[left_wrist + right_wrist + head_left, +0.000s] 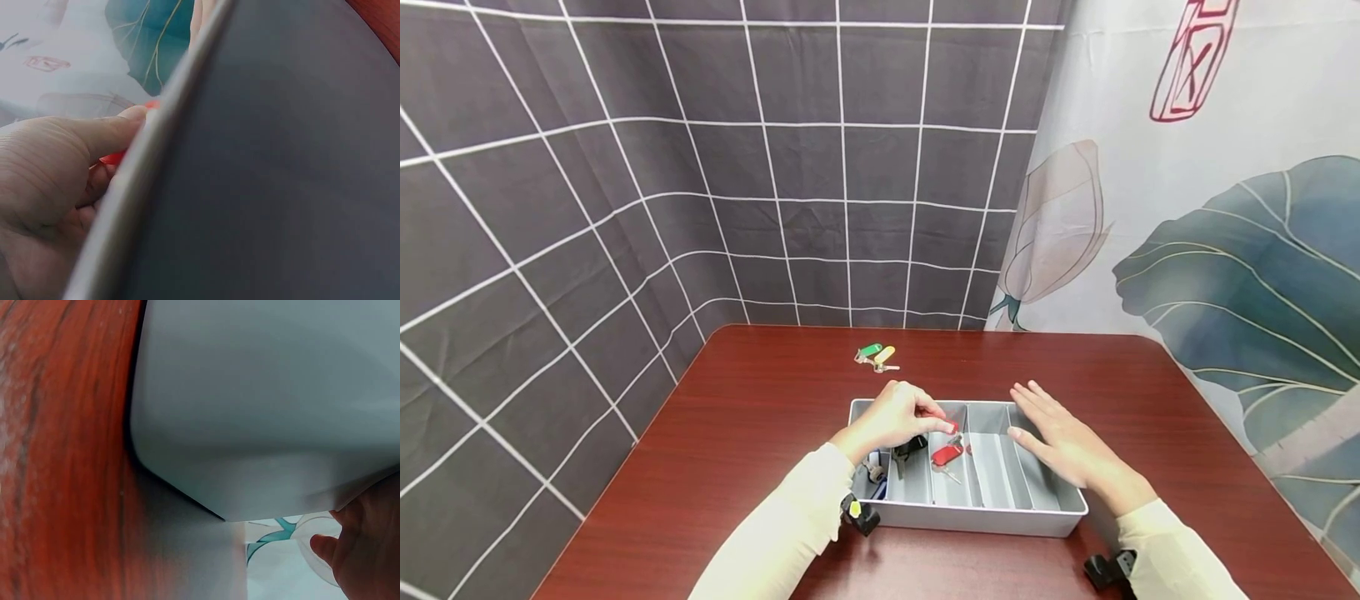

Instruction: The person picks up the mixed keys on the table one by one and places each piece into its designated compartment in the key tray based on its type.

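Observation:
Over the grey divided tray point(977, 518), my left hand point(895, 414) pinches a red key tag point(952, 427) between thumb and fingers. In the left wrist view, red parts of the key tag point(114, 157) show at the thumb, partly hidden by the tray's wall. Another red key tag point(947, 455) with a key lies in a middle compartment just below. A black key tag point(916, 444) with a key sits one compartment to the left. My right hand point(1063, 442), fingers straight, is at the tray's right end; whether it touches the rim I cannot tell.
Keys with a green tag point(870, 350) and a yellow tag point(885, 354) lie on the red-brown table point(760, 417) behind the tray. Blue and white tagged keys point(875, 468) are in the leftmost compartment. A grid-patterned curtain point(880, 167) hangs behind the table.

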Available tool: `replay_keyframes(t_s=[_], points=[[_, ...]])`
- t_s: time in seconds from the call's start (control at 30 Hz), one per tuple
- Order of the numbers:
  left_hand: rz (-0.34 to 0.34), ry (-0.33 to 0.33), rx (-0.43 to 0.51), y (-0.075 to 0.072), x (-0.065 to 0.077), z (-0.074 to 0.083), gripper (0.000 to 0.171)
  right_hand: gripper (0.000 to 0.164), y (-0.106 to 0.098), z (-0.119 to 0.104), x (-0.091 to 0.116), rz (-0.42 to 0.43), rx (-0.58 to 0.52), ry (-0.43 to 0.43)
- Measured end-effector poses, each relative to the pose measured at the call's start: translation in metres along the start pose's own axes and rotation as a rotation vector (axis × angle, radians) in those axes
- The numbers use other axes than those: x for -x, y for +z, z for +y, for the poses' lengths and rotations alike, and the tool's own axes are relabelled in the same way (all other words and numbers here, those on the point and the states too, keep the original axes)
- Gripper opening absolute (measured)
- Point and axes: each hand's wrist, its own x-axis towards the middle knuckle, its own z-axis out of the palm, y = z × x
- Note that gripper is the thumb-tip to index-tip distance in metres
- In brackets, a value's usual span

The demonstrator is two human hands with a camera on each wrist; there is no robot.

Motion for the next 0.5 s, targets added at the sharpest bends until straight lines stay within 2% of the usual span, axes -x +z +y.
replay_keyframes(t_s=[0.17, 0.5], points=[[-0.014, 0.017, -0.001, -0.0002, -0.0011, -0.0024, 0.013, 0.069, -0.0003, -0.0002, -0.001, 0.0, -0.003, -0.001], [-0.028, -0.04, 0.08, 0.0034, -0.0028, -0.0083, 0.017, 0.069, 0.0007, 0.0, -0.0008, 0.001, -0.007, 0.003]])
